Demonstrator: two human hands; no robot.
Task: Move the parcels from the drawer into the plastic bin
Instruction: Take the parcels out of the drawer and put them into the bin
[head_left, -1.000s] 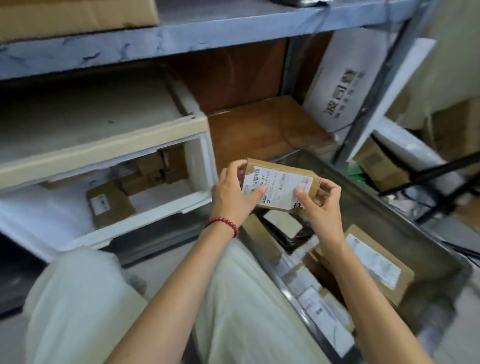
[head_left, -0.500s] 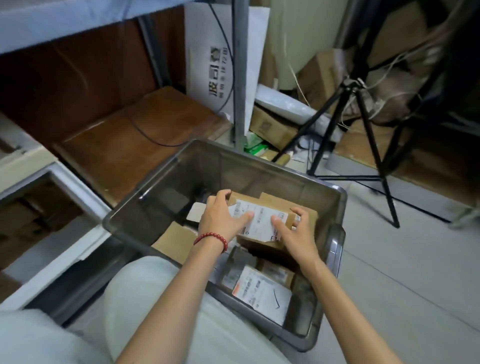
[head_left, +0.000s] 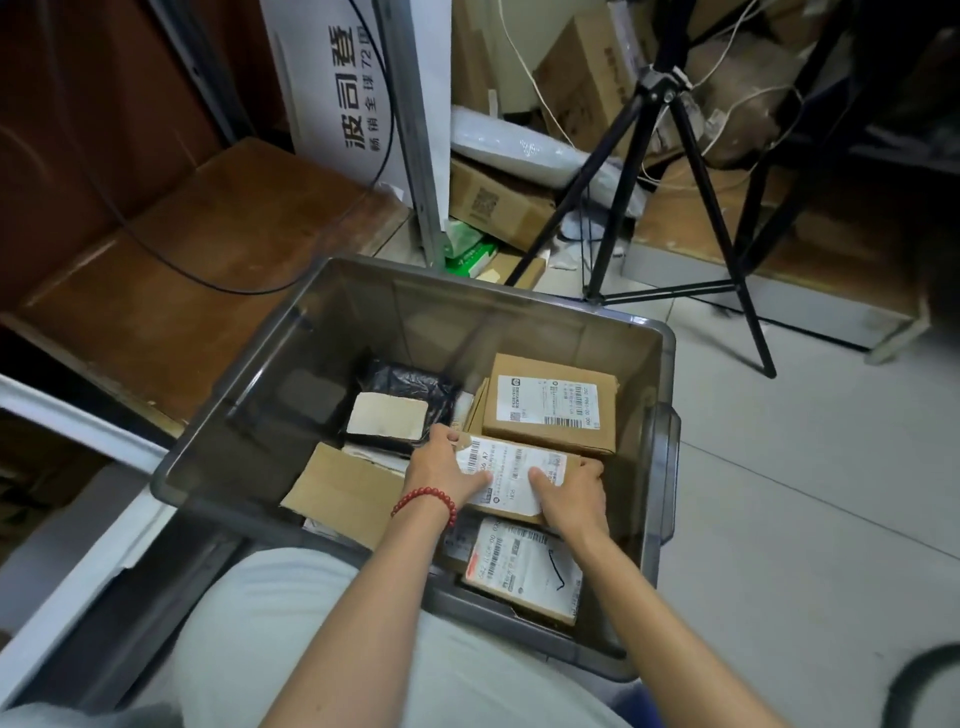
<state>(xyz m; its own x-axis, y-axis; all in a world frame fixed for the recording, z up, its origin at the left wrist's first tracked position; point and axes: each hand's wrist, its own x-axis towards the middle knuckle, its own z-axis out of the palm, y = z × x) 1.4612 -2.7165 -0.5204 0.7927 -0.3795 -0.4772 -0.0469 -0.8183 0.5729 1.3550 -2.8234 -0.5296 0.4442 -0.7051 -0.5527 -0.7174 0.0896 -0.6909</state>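
1. Head view: "波司登" is printed on the white carton (head_left: 358, 88) behind the plastic bin (head_left: 426, 322); "06 A7" can be read on the parcel (head_left: 519, 470) label.
2. The parcel is gripped at both ends by the left hand (head_left: 441, 467) and right hand (head_left: 574, 493), thumbs on the label, inside the bin, over other parcels (head_left: 553, 405).

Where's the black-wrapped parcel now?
Head view: the black-wrapped parcel lies in the bin, far left, beyond the left hand, beside the far cardboard box.

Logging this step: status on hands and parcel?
Left hand and right hand grip the parcel, low in the bin. Other parcels around it. Nothing blocking.
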